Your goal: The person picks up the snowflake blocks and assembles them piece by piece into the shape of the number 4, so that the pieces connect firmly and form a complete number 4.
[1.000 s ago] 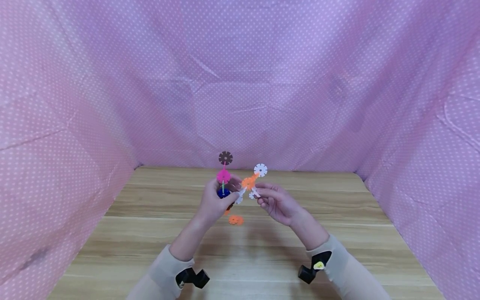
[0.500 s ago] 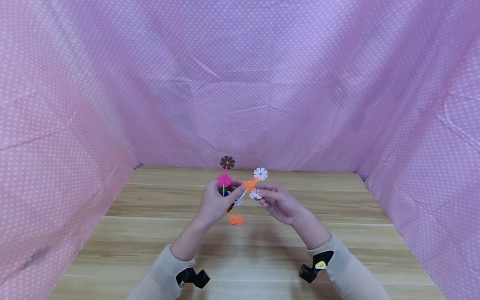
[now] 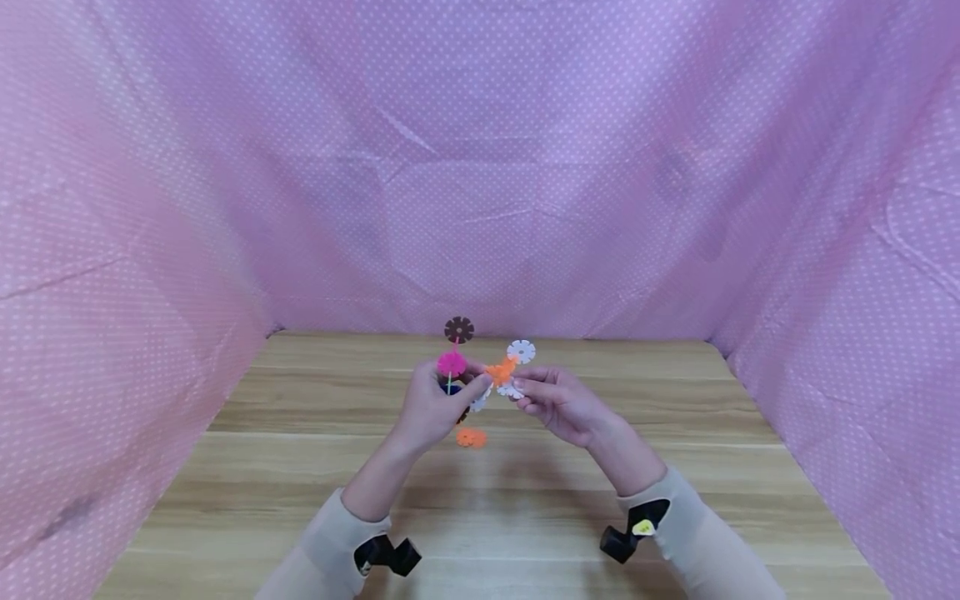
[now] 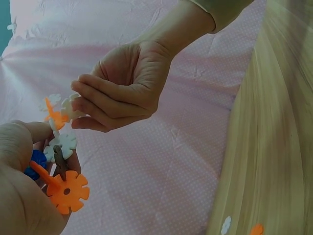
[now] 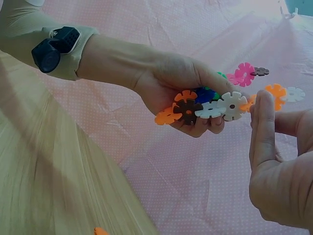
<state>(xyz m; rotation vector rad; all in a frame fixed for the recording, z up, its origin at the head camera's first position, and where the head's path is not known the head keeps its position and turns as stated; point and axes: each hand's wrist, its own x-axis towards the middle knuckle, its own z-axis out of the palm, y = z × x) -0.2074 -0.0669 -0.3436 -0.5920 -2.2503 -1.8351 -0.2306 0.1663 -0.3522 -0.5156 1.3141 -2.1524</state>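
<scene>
My left hand (image 3: 431, 408) grips a branching chain of interlocked notched plastic discs above the table. From this hand rise a pink disc (image 3: 452, 364) and a brown disc (image 3: 459, 330); a blue disc (image 4: 35, 164) sits in the palm. An orange disc (image 4: 68, 192) and white discs (image 5: 233, 105) also belong to the chain. The left thumb lies right at the orange discs (image 3: 501, 371) in the middle, with a white disc (image 3: 521, 352) beyond them. Thumb and fingers of my right hand (image 3: 562, 404) pinch a white notched disc (image 3: 510, 390) close below those orange discs; its joint is partly hidden.
Orange discs (image 3: 471, 437) lie on the wooden table (image 3: 510, 533) below the hands. A white disc (image 4: 226, 225) shows near the table's edge in the left wrist view. Pink dotted cloth (image 3: 480, 208) surrounds the table at the back and sides.
The left thumb has shifted up and right, from a white disc to the orange ones. The pink and brown discs have sunk slightly rightward. The white disc in the right fingers has turned flatter.
</scene>
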